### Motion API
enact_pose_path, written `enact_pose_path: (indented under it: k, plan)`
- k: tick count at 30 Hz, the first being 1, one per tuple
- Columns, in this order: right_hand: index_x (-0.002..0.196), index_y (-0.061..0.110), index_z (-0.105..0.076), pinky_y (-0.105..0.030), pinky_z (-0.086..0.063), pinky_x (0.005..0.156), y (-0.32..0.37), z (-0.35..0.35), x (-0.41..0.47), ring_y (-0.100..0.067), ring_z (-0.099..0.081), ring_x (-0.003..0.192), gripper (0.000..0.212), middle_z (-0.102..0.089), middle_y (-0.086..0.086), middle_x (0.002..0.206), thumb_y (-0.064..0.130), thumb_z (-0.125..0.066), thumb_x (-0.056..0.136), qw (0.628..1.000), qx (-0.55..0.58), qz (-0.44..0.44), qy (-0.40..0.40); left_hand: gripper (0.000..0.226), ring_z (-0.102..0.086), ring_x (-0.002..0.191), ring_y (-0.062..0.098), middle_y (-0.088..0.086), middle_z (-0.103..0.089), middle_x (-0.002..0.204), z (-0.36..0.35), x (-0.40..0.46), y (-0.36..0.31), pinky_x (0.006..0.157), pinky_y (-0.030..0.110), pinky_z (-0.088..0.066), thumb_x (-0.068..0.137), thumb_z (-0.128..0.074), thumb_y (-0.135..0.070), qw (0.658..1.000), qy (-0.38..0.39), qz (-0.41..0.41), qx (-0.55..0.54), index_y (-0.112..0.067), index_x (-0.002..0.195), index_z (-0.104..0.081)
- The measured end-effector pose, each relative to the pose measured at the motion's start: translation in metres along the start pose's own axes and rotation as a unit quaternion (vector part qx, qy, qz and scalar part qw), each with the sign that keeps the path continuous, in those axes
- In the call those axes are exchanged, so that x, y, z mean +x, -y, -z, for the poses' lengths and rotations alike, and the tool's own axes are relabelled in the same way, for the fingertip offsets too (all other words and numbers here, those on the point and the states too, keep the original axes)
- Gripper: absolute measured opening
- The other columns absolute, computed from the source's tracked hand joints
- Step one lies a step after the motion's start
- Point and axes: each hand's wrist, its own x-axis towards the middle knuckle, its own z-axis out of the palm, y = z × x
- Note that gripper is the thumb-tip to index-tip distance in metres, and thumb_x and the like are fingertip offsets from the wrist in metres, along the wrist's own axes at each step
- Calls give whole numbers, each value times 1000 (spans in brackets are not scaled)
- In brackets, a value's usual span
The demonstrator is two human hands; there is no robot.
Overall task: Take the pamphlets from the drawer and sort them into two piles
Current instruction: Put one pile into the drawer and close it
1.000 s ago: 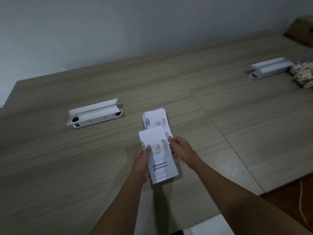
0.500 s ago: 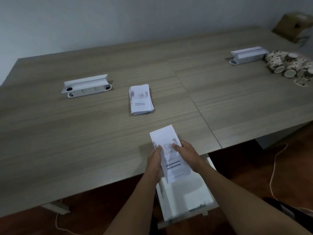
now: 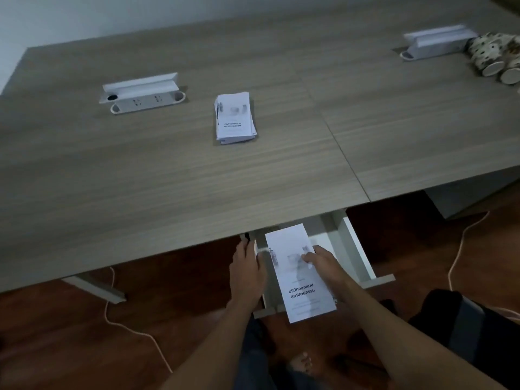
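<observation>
A stack of white pamphlets lies on the wooden table, near its middle. Below the table's near edge a white drawer stands pulled out. Over that drawer I hold a white pamphlet with black print; I cannot tell whether more lie beneath it. My right hand grips it from the right, fingers on its upper face. My left hand is at its left edge, thumb against the paper. The pamphlet and my hands hide most of the drawer's inside.
Two white socket boxes sit on the table, with patterned cups at the far right. White cables trail over the brown floor. A table leg stands left, a dark object right.
Both hands drew the held pamphlet back from above the table's stack, toward me and down to the open drawer. The stack stayed put.
</observation>
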Motion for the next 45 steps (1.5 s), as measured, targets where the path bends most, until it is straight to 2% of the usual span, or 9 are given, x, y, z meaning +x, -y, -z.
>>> enact_pose_path:
  k: [2,4,12,17,23,28,38,41,45]
  plan:
    - [101,17,-65,-38,-54,76,-4,-1,4,-29,-71,91,18,-72,-8,103,26,-55,88,1000,-16,-1,3,57,-17,159,26,5,-14,173,-6,-2,9,118,43,-35,110,-33,-28,998,30,-12,53,-16,164,-21]
    - [103,14,-63,-36,-52,74,-3,-3,8,-29,-70,91,22,-71,-9,104,24,-52,86,1000,-29,0,5,61,1,162,21,0,3,175,-11,-6,17,123,36,-29,111,-26,-28,994,38,-28,97,-16,166,-4]
    - [102,20,-62,-28,-52,59,6,-10,40,-18,-69,78,19,-71,-4,97,13,-51,90,1000,-13,0,0,62,8,161,20,3,16,173,-33,-10,36,127,32,-21,111,-21,-25,989,68,-56,116,-11,164,9]
    - [123,15,-55,-33,-52,74,-1,-18,55,-22,-65,92,30,-65,-2,104,11,-51,94,998,-66,16,-3,65,13,160,21,4,19,172,-40,-12,41,127,30,-22,110,-22,-23,985,56,-83,142,-11,162,14]
    - [147,11,-37,-39,-46,101,-22,-37,62,-32,-55,122,50,-53,-15,140,11,-49,98,981,-191,4,32,71,15,160,23,4,24,170,-40,-13,43,129,32,-16,107,-28,-16,982,57,-89,159,-13,161,17]
    - [152,4,-32,-37,-43,106,-29,-43,59,-34,-49,131,62,-45,-20,146,14,-55,95,958,-285,18,15,77,19,159,25,5,30,168,-38,-16,41,130,33,-14,105,-30,-13,979,62,-92,169,-15,153,30]
    - [153,0,-19,-40,-41,104,-37,-52,48,-34,-38,131,77,-32,-20,146,38,-53,96,884,-466,36,-26,78,15,159,25,6,28,169,-36,-14,39,128,33,-22,105,-32,-14,976,90,-78,184,-14,155,27]
    - [154,0,-15,-40,-40,104,-39,-47,37,-33,-41,130,81,-33,-19,148,42,-52,96,863,-498,67,-47,69,5,161,24,6,16,173,-23,-11,32,127,32,-22,108,-30,-22,974,106,-75,183,-12,164,9]
    - [152,11,-31,-37,-39,106,-35,-35,21,-28,-44,129,62,-40,-13,145,42,-45,100,848,-504,163,3,55,-40,148,26,11,-31,166,11,1,16,119,33,-34,105,-40,-19,976,74,-130,160,-11,159,-34]
